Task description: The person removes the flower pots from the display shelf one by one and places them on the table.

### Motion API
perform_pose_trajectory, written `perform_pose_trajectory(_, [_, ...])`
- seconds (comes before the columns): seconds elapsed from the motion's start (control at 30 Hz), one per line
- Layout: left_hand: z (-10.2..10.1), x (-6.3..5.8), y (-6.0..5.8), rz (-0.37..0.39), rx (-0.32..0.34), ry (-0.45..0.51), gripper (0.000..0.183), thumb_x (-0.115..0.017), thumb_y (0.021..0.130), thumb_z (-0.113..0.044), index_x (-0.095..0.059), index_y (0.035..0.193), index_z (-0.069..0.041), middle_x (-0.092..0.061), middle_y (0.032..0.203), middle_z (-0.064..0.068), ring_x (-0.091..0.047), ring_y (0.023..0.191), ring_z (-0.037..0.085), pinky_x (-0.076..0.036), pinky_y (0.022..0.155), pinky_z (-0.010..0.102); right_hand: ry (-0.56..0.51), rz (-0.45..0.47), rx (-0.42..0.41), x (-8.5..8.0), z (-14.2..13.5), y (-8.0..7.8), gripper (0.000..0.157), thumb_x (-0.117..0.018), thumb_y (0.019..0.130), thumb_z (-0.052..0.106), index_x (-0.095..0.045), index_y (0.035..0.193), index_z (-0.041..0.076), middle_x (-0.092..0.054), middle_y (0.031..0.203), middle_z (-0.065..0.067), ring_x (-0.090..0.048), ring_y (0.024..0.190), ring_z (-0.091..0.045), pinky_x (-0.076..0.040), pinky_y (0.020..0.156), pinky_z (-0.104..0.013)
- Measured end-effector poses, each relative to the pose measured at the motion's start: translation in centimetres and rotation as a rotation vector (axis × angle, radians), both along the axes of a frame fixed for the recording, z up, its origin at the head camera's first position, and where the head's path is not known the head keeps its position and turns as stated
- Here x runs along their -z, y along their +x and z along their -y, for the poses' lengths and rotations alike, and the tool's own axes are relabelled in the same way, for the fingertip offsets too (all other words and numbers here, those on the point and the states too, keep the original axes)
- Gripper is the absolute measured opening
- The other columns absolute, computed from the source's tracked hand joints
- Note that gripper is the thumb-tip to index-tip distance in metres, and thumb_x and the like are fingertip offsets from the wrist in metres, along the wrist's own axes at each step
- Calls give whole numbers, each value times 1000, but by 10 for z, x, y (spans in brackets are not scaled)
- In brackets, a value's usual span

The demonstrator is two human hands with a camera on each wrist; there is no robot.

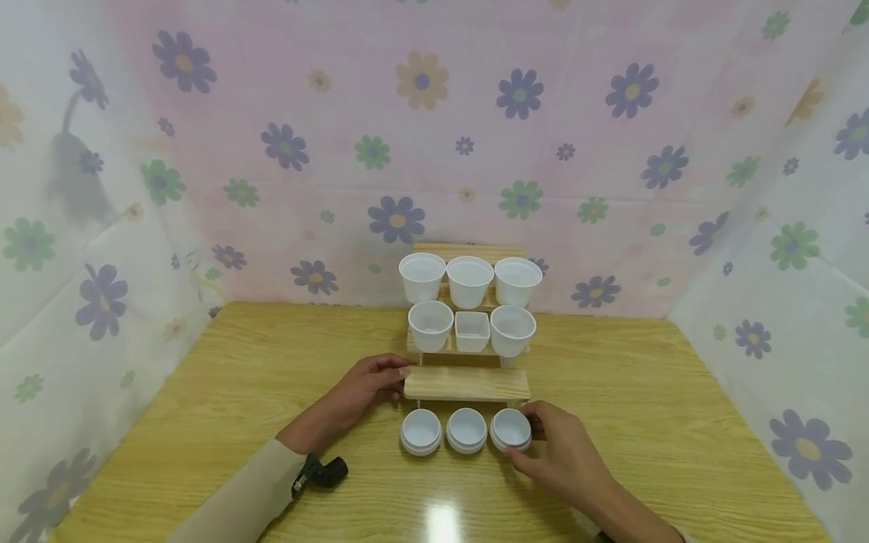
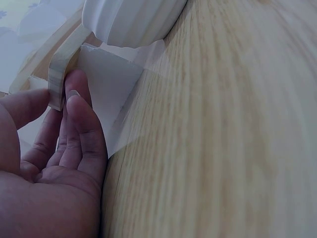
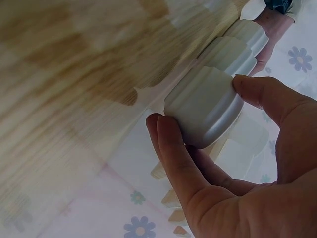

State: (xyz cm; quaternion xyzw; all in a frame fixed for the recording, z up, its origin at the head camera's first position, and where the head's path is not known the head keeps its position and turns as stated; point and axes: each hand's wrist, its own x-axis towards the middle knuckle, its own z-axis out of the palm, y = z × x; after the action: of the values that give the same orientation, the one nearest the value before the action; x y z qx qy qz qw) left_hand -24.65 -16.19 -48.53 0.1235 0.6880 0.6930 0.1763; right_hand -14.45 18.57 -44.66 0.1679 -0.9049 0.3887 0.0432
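Note:
My left hand point(image 1: 363, 391) pinches the left end of the lowest wooden board point(image 1: 467, 385) of a tiered stand, thumb at its edge and fingers below, as the left wrist view shows on the board end point(image 2: 58, 74). At the front right, my right hand point(image 1: 566, 456) grips a small round white pot point(image 1: 511, 443) between thumb and fingers. Beside that pot stand a middle white pot point(image 1: 466, 445) and a left white pot point(image 1: 421, 445), lined up in front of the stand. All three pots are upright, with ridged sides seen in the right wrist view on the held pot point(image 3: 200, 101).
Higher on the stand, a square white cup point(image 1: 471, 332) sits between two round cups, including the left round cup point(image 1: 431, 332). Behind them is a row of three taller white cups, one the middle tall cup point(image 1: 470, 286). Flowered cloth point(image 1: 462, 166) encloses the wooden table point(image 1: 271, 354).

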Motion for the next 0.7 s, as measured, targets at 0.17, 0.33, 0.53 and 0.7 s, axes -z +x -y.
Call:
perform_pose_trajectory(0.17, [1,-2,-1,-10,6,4,40,-61,110,-21,-61,138,7,-70,106,5,-65,93,15,-56,79,27,7,10,1,-2,0,-2,47,-95,77,5,-67,115,-1,-71,106,-8,-74,95,-23,-61,79,-22])
perform_pose_trajectory(0.33, [1,-2,1,-16,10,8,41,-61,110,-21,-60,138,9,-70,105,4,-64,92,15,-56,79,27,4,31,1,-2,0,-2,47,-95,77,7,-67,115,-1,-72,106,-9,-74,95,-24,-60,79,-20])
perform_pose_trajectory(0.53, [1,0,2,-11,4,6,39,-62,109,-20,-62,136,8,-71,104,4,-64,92,15,-56,79,27,14,28,5,0,0,0,47,-96,76,8,-67,113,0,-72,105,-9,-75,93,-25,-59,77,-18])
perform_pose_trajectory(0.7, [0,-1,1,-16,5,-7,38,-61,110,-22,-63,137,5,-70,106,5,-64,92,15,-56,80,28,4,50,8,-1,0,0,48,-96,77,8,-67,114,-2,-71,106,-10,-76,95,-27,-60,78,-20])
